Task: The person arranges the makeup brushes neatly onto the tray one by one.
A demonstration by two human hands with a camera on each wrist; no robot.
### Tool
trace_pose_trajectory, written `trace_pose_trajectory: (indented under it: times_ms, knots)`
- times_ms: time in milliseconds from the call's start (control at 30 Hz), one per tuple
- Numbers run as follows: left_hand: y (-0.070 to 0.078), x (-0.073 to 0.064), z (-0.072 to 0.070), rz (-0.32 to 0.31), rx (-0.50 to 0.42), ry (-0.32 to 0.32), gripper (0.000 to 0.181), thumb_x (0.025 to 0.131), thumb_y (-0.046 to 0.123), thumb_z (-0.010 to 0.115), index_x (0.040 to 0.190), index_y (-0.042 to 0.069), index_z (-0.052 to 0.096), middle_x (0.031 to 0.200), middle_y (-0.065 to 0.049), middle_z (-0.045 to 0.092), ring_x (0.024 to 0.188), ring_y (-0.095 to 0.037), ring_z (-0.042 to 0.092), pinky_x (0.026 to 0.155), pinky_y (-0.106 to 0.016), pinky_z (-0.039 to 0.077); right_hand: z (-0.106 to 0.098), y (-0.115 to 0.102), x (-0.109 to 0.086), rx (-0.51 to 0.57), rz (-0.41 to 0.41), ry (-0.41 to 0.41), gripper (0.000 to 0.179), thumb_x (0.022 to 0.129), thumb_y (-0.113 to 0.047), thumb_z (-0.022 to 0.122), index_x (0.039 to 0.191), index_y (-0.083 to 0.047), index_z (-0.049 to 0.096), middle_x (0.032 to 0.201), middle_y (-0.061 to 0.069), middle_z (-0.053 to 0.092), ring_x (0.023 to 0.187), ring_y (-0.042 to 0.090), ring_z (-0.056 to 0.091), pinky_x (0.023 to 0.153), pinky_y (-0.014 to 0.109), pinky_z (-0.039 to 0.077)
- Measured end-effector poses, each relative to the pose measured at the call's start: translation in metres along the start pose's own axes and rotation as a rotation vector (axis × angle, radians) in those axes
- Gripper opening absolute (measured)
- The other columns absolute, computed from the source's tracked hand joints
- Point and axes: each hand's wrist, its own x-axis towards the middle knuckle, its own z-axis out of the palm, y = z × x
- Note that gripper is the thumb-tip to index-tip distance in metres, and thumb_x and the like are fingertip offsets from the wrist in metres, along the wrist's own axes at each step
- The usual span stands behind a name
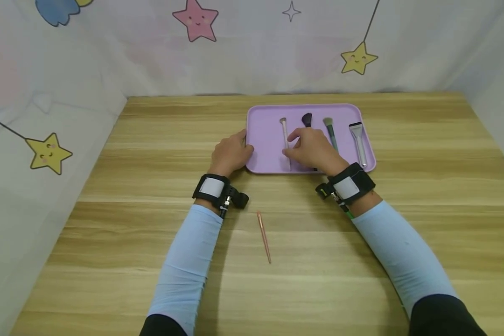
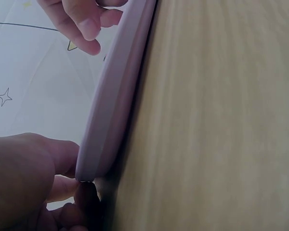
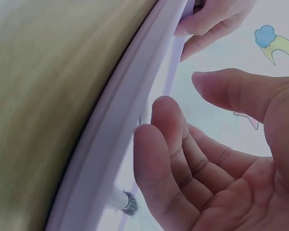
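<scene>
On the wooden table lies a lilac tray [image 1: 264, 161] with several makeup brushes in it. My left hand [image 1: 230, 151] grips the tray's left edge, thumb over the rim and fingers at the outer side. Over the tray hangs my right hand [image 1: 312, 147], its fingers loosely bent and apart from the thumb, holding nothing in the right wrist view. Its fingertips are close by a thin white brush [image 1: 284, 130]. Partly hidden under this hand is a black-bristled brush [image 1: 306, 120]. To its right lie a green brush [image 1: 331, 131] and a wide silver-handled brush [image 1: 359, 144].
A slim pink brush [image 1: 263, 237] lies on the table [image 1: 302, 280] between the forearms, nearer the person than the tray. Behind the table hangs a pale curtain [image 1: 252, 60] printed with stars. Each wrist wears a strapped camera.
</scene>
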Motion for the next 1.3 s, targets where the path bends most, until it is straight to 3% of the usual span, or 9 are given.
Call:
trace_pose_trajectory:
  times_ms: [300,733,1300]
  knots:
    - [0.002,-0.001,-0.003,-0.014,-0.010,-0.015,0.064,0.097,0.032,0.051,0.157,0.017,0.039,0.150,-0.012,0.050,0.102,-0.031,0.056,0.079,-0.044,0.045,-0.001,-0.008,-0.007,0.025,-0.053,0.001,0.033,0.090,-0.026,0.074,0.110,0.000,0.071,0.091,0.013,0.072,0.081,0.026,0.066,0.068,0.037,0.049]
    - [0.004,-0.002,-0.003,-0.020,-0.009,-0.015,0.064,0.097,0.032,0.051,0.157,0.016,0.039,0.149,-0.012,0.051,0.100,-0.031,0.056,0.076,-0.042,0.045,0.002,-0.012,-0.014,0.030,-0.070,-0.034,0.031,0.089,-0.025,0.074,0.106,0.001,0.074,0.082,0.009,0.071,0.069,0.021,0.063,0.060,0.032,0.047]
    - [0.004,-0.002,-0.001,-0.012,-0.017,-0.014,0.064,0.096,0.031,0.051,0.157,0.015,0.040,0.146,-0.014,0.053,0.094,-0.032,0.057,0.072,-0.041,0.043,0.004,-0.019,-0.020,0.004,-0.114,-0.099,0.028,0.088,-0.023,0.077,0.104,0.000,0.074,0.078,0.009,0.068,0.065,0.018,0.060,0.061,0.032,0.046]
